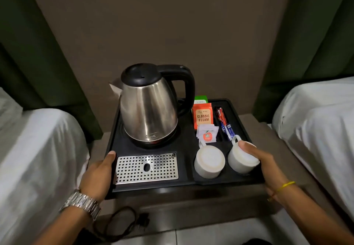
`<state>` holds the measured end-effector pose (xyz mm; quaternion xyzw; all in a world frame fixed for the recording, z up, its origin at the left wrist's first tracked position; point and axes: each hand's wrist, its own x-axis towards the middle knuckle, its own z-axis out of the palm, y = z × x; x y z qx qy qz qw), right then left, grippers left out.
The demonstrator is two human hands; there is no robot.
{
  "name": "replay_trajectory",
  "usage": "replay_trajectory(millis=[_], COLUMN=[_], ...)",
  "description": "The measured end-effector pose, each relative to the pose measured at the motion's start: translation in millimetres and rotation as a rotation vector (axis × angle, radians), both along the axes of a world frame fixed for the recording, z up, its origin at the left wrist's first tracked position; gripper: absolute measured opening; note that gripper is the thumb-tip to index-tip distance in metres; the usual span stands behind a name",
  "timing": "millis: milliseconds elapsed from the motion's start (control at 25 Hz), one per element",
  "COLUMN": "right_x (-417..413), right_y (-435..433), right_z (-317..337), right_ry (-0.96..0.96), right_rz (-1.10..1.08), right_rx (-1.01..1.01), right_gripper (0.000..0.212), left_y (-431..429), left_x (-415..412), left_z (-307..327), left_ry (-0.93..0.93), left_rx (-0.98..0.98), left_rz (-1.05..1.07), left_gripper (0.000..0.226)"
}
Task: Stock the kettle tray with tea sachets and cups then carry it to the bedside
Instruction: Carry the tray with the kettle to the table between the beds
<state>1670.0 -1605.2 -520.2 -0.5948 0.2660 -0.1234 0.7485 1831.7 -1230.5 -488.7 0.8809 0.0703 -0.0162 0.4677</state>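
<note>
With the left hand [97, 175] clamped on the tray [151, 188] edge at lower left and the right hand [260, 165] gripping its lower-right edge, the stocked tray, at centre frame on the table [272, 149], should be lowered level so the kettle [148, 108] and cups [208, 161] stay steady.

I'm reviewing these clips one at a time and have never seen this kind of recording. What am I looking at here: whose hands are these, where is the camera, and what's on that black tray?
There is no robot: a person works with bare hands, and the single camera sits on their head, looking forward and down. The left hand, with a metal watch on its wrist, grips the left edge of the black tray. The right hand holds the right edge, thumb resting on the right cup. The tray sits on a bedside table between two white-sheeted beds. On it stand a steel kettle, a perforated drip grate, two white cups upside down, the left cup beside the right one, an orange Classic Assam sachet, white sachets and thin stick packets.
</note>
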Motion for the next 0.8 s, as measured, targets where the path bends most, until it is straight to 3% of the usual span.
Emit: replay_trajectory(millis=[160,320,480,800], right_x=[16,19,25,36], right_y=[2,2,-1,-3], right_z=[-63,-93,-100,-96], right_ry=[0.018,0.014,0.012,0.076], right_rz=[0.003,0.044,0.01,-0.131], right_rx=[0.024,-0.003,-0.045,-0.161], right_gripper=[0.05,0.069,0.081,0.068], left_y=[-3,-2,-4,-9], left_x=[7,7,18,36], left_z=[-68,-114,-111,-112], left_ry=[0.029,0.149,0.158,0.166], left_rx=[-0.061,-0.011,0.163,0.343], left_rz=[0.032,-0.006,-0.054,-0.154], left_gripper=[0.047,0.046,0.052,0.056])
